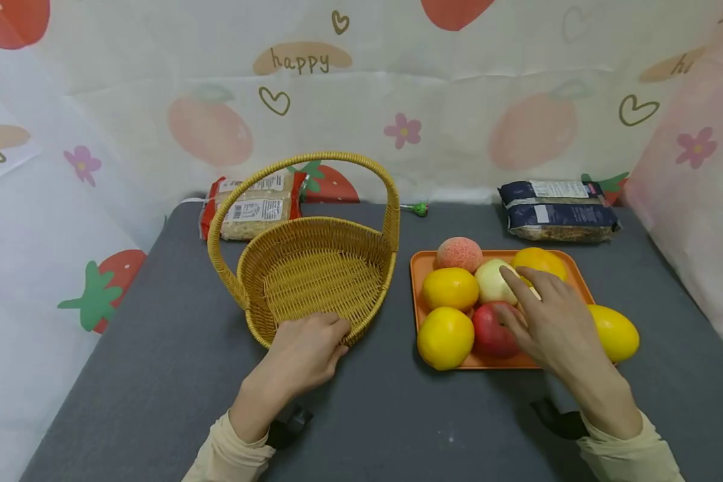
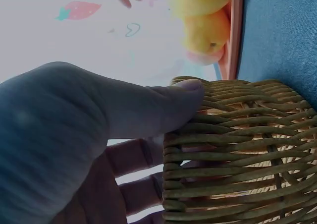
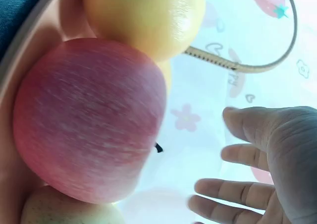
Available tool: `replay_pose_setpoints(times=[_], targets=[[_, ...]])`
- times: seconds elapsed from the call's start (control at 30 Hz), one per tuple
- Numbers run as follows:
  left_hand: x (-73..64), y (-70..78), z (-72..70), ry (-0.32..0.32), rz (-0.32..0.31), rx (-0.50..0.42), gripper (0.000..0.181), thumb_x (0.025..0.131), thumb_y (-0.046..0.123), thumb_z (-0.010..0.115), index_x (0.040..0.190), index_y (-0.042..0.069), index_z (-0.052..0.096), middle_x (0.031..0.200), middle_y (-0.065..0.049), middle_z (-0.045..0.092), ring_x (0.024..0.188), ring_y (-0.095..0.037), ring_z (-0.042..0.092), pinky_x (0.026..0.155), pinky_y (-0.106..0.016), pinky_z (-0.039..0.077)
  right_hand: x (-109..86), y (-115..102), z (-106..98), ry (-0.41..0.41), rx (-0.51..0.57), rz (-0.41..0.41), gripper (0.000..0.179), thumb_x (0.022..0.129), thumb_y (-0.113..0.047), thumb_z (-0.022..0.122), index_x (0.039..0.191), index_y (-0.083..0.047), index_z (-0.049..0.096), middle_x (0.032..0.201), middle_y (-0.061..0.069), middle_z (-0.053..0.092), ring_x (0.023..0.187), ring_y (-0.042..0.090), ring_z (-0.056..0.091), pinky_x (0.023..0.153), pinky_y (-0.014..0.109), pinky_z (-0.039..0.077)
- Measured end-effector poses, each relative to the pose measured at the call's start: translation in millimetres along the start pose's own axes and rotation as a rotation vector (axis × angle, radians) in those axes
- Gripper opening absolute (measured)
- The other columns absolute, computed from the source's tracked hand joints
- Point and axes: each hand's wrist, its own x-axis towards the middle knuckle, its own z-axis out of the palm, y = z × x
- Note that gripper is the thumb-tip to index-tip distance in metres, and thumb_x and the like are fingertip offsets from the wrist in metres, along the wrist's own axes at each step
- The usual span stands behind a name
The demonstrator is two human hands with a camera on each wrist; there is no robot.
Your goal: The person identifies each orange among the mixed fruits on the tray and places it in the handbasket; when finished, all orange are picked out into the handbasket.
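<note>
My left hand [image 1: 306, 353] grips the near rim of a yellow woven basket [image 1: 322, 284] with a tall arched handle. In the left wrist view the thumb lies over the rim, fingers on the other side of the wicker wall. My right hand [image 1: 557, 328] hovers over an orange tray [image 1: 420, 264] of fruit, fingers spread and holding nothing. Below it are a red apple [image 1: 493, 331] and a pale round fruit [image 1: 494, 281]. Yellow fruits [image 1: 446, 338] lie to the left, a pinkish peach [image 1: 460, 254] at the back. The right wrist view shows the red apple [image 3: 91, 120] large, apart from the fingers.
A red-edged bag of grain [image 1: 256, 207] lies behind the basket. A dark blue packet [image 1: 559, 211] sits behind the tray. Another yellow fruit [image 1: 614, 333] rests at the tray's right edge. A printed cloth [image 1: 446, 94] rises behind the grey table [image 1: 391, 428].
</note>
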Motion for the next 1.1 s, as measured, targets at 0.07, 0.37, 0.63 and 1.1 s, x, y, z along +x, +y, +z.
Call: replay_pose_setpoints(times=[0.07, 0.37, 0.63, 1.1], targets=[[0.4, 0.4, -0.6, -0.012, -0.001, -0.002, 0.02, 0.084, 0.024, 0.076, 0.076, 0.021, 0.057, 0.076, 0.004, 0.059, 0.067, -0.016, 0.06, 0.048, -0.033, 0.043, 0.0, 1.3, -2.3, 0.028, 0.0, -0.003, 0.062, 0.078, -0.022, 0.078, 0.133, -0.004, 0.056, 0.12, 0.026, 0.06, 0.105, 0.044, 0.058, 0.088, 0.058, 0.047], [-0.2, 0.6, -0.2, -0.017, -0.01, -0.01, 0.02, 0.084, 0.024, 0.076, 0.076, 0.02, 0.057, 0.075, 0.004, 0.059, 0.066, -0.017, 0.061, 0.047, -0.033, 0.042, -15.6, 28.4, -13.7, 0.058, -0.044, 0.015, 0.053, 0.079, -0.02, 0.075, 0.127, -0.003, 0.06, 0.119, 0.026, 0.061, 0.102, 0.046, 0.058, 0.082, 0.062, 0.046], [0.9, 0.6, -0.8, -0.017, 0.002, -0.004, 0.021, 0.083, 0.023, 0.077, 0.076, 0.02, 0.058, 0.075, 0.004, 0.059, 0.066, -0.017, 0.062, 0.047, -0.032, 0.042, -49.8, 69.6, -19.7, -0.076, -0.179, 0.119, 0.049, 0.093, -0.034, 0.064, 0.129, -0.003, 0.057, 0.132, 0.029, 0.051, 0.113, 0.051, 0.05, 0.09, 0.067, 0.039], [0.6, 2.4, -2.5, -0.016, -0.001, 0.001, 0.021, 0.082, 0.023, 0.078, 0.076, 0.019, 0.058, 0.074, 0.004, 0.059, 0.066, -0.017, 0.062, 0.046, -0.032, 0.041, -80.8, 98.9, -9.8, -0.249, -0.156, 0.113, 0.068, 0.072, -0.03, 0.083, 0.129, -0.006, 0.054, 0.126, 0.032, 0.052, 0.099, 0.054, 0.056, 0.077, 0.066, 0.045]])
